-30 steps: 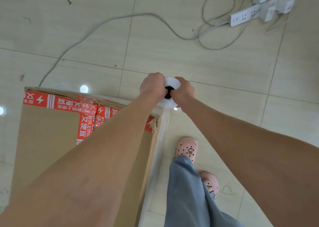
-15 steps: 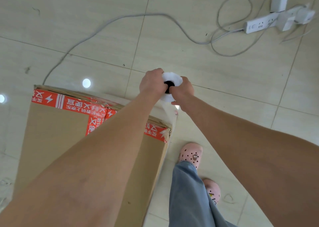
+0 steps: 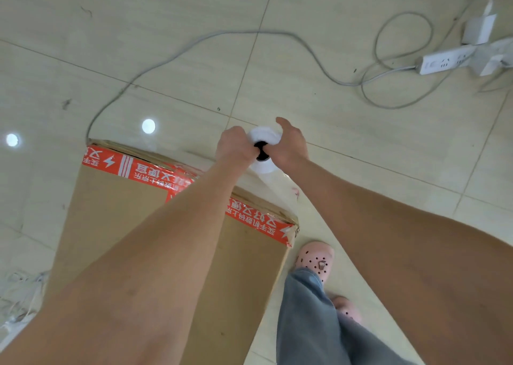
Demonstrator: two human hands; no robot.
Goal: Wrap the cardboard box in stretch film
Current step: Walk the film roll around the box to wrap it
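Cardboard box [image 3: 111, 225] stands on the tiled floor [image 3: 361, 170], below and left of the 2 hands. Left hand [image 3: 234, 148] and right hand [image 3: 290, 149], close together, both grip the top of the upright film roll [image 3: 263, 138]. This is likely so the film [image 3: 280, 195] pays out flat around the box's far corner.

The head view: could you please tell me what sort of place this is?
Probably an indoor packing or storage room: a glossy tiled floor, a taped cardboard box standing on it, and a power strip with a loose cable lying beyond.
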